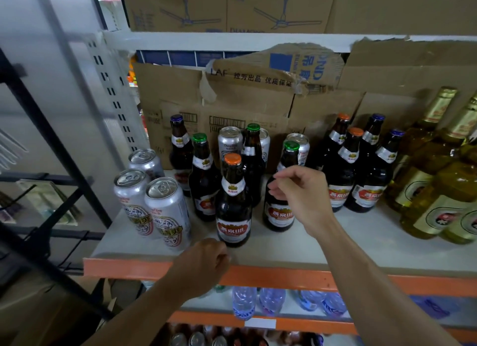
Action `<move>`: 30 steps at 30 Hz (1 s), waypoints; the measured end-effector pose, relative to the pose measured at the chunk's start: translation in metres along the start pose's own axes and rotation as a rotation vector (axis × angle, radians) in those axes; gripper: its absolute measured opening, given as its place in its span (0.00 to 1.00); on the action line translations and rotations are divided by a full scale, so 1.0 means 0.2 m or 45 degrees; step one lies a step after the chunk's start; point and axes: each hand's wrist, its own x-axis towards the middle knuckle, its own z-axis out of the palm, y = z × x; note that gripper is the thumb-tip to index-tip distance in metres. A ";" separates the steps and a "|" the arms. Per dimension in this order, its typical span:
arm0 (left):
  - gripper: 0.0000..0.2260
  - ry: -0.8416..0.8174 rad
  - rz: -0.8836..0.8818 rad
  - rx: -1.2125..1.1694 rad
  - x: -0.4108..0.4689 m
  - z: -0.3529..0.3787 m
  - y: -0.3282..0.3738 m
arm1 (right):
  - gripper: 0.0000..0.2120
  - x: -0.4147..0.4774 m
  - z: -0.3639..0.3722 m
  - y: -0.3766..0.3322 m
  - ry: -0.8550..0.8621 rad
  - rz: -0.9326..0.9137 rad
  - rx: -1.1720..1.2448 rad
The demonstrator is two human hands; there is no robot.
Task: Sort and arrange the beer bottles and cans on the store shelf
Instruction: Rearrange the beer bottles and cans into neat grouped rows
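On the white shelf (pixel 361 245), three silver cans (pixel 167 211) stand at the front left. Brown beer bottles stand mid-shelf: one with an orange cap (pixel 233 206) at the front, and green-capped ones (pixel 204 178) behind it. More silver cans (pixel 229 141) stand at the back. My right hand (pixel 302 193) hovers with loosely curled fingers in front of the shoulder of a green-capped bottle (pixel 280 214), and I see no grip on it. My left hand (pixel 206 260) is curled into a fist at the shelf's front edge, below the orange-capped bottle, holding nothing visible.
Brown bottles with orange and blue caps (pixel 346 170) cluster to the right. Yellow-green bottles (pixel 438 190) stand at the far right. Cardboard boxes (pixel 245 100) line the back of the shelf. A lower shelf holds water bottles (pixel 244 301). A black metal rack (pixel 51 152) stands to the left.
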 end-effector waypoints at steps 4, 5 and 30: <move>0.12 0.093 0.007 0.001 0.00 0.07 -0.06 | 0.10 0.02 0.14 -0.05 -0.257 -0.039 -0.127; 0.12 0.090 -0.019 0.003 0.01 0.08 -0.06 | 0.11 0.03 0.18 -0.06 -0.337 -0.050 -0.137; 0.14 0.040 -0.259 -0.102 0.00 0.09 -0.03 | 0.11 0.09 0.42 -0.05 -0.215 -0.068 -0.036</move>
